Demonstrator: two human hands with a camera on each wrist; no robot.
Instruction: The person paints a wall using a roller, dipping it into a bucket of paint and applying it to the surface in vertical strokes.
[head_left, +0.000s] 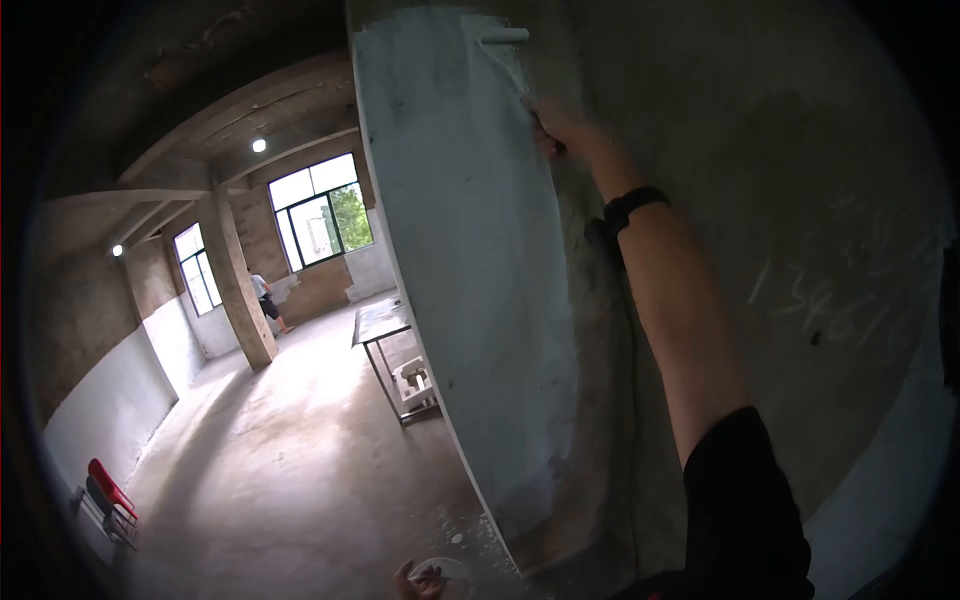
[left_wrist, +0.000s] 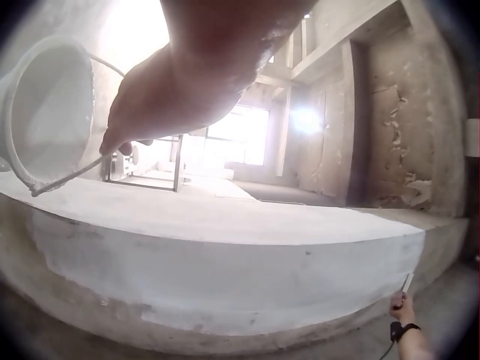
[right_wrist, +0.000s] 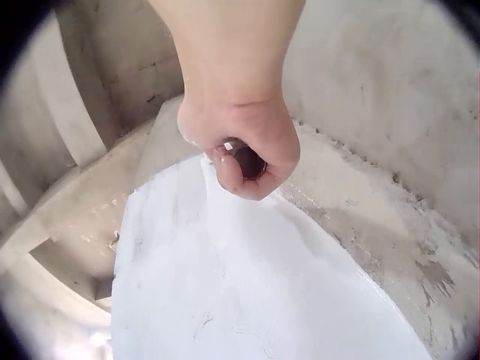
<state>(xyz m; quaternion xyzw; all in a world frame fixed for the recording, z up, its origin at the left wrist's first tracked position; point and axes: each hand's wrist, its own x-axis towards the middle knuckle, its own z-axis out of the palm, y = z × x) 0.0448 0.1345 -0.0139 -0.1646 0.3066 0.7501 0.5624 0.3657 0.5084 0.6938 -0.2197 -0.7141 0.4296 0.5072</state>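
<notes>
High on a wall column, my right hand (head_left: 565,132) grips the handle of a paint roller, and the dark butt end of the handle (right_wrist: 249,162) shows inside the curled fingers in the right wrist view. The roller's pale sleeve (head_left: 505,36) lies against the top of a wet, pale painted strip (head_left: 460,250). Low at the bottom of the head view, my left hand (head_left: 428,580) holds a white bucket by its wire handle (left_wrist: 75,174). In the left wrist view the bucket (left_wrist: 10,112) hangs beside the column, its pale inside visible.
Bare grey-brown wall (head_left: 820,180) with scrawled marks extends to the right. Left of the column edge, a metal-legged table (head_left: 382,320) stands on the concrete floor (head_left: 290,470). Farther off are a pillar (head_left: 238,270), a person (head_left: 266,298) and a red chair (head_left: 110,485).
</notes>
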